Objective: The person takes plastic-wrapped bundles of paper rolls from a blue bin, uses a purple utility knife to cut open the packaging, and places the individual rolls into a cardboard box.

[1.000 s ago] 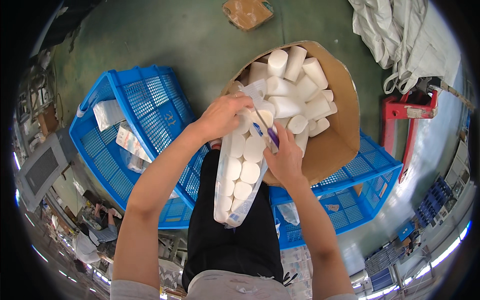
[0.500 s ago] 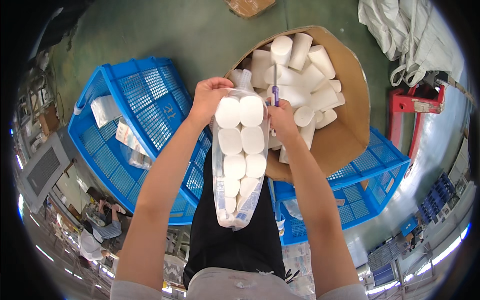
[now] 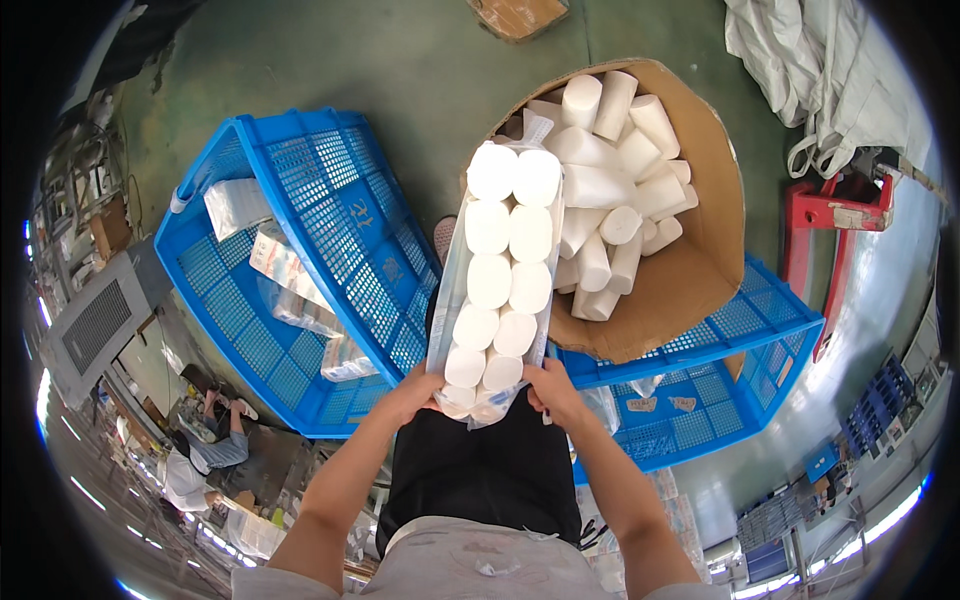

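A long clear plastic bag of white toilet paper rolls [image 3: 489,280], packed in two columns, lies lengthwise before me, its far end beside a carton's rim. My left hand [image 3: 411,394] grips the near left corner, fingers closed on the film. At the near right edge, my right hand [image 3: 553,392] is closed on the bag too; its fingertips are partly hidden. A small pale bit shows below that hand, too small to make out. Loose toilet paper rolls [image 3: 637,155] fill the open cardboard box [image 3: 690,300] at the right.
Blue plastic crates stand left [image 3: 225,330] and right [image 3: 700,430]; the left one holds wrapped packs [image 3: 285,262]. A red metal frame [image 3: 838,210], perhaps a pallet jack, and white sacks [image 3: 800,70] are at far right. Another person [image 3: 190,475] sits at lower left.
Both hands have moved from the bag's far end to its near end. The bag has shifted slightly right and away. The purple-handled tool in my right hand is no longer visible.
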Action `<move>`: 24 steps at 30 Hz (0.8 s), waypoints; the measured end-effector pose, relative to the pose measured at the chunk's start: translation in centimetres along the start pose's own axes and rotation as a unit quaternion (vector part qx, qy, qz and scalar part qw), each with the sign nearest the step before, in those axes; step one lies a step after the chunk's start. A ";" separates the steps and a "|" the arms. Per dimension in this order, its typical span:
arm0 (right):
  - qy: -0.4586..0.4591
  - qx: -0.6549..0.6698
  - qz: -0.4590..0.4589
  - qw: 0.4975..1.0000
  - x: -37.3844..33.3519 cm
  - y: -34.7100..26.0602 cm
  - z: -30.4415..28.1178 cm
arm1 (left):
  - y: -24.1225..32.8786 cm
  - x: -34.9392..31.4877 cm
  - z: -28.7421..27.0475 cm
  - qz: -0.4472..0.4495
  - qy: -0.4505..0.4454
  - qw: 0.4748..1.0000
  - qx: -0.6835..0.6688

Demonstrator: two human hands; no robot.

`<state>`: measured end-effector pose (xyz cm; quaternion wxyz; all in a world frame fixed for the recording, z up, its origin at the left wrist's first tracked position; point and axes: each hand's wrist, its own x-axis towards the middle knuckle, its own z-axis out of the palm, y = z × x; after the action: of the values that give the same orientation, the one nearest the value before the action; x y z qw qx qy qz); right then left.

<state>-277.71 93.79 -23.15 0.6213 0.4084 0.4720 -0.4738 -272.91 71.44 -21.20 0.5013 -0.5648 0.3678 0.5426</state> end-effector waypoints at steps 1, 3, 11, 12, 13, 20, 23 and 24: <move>0.008 0.038 -0.011 0.999 -0.2 0.6 0.3 | -1.3 0.2 -0.2 0.031 -0.007 0.999 -0.019; 0.025 0.118 -0.030 0.992 -0.5 1.9 1.0 | -2.7 0.3 -0.1 0.089 -0.021 0.994 -0.055; -0.079 0.291 -0.061 0.952 -1.2 4.8 1.8 | -4.8 -1.5 -1.2 0.174 -0.012 0.982 -0.068; -0.099 0.313 -0.059 0.943 -1.2 5.0 2.1 | -5.0 -1.2 -1.6 0.173 -0.004 0.984 -0.038; -0.115 0.325 -0.058 0.937 -1.2 5.0 2.1 | -5.1 -1.0 -1.8 0.172 0.003 0.985 -0.008; -0.170 0.400 -0.052 0.899 -2.4 4.2 3.1 | -5.2 -1.6 -2.0 0.115 -0.189 0.944 -0.244; -0.046 0.285 -0.130 0.948 -3.7 3.6 3.9 | -5.7 -2.1 -0.5 0.152 -0.131 0.955 -0.220; 0.032 0.222 -0.155 0.962 -4.7 3.5 4.7 | -5.8 -2.3 0.0 0.171 -0.117 0.957 -0.202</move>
<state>-273.87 91.07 -17.33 0.4185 0.4732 0.4317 -0.6439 -267.65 72.44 -18.01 0.3159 -0.5160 0.2802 0.7453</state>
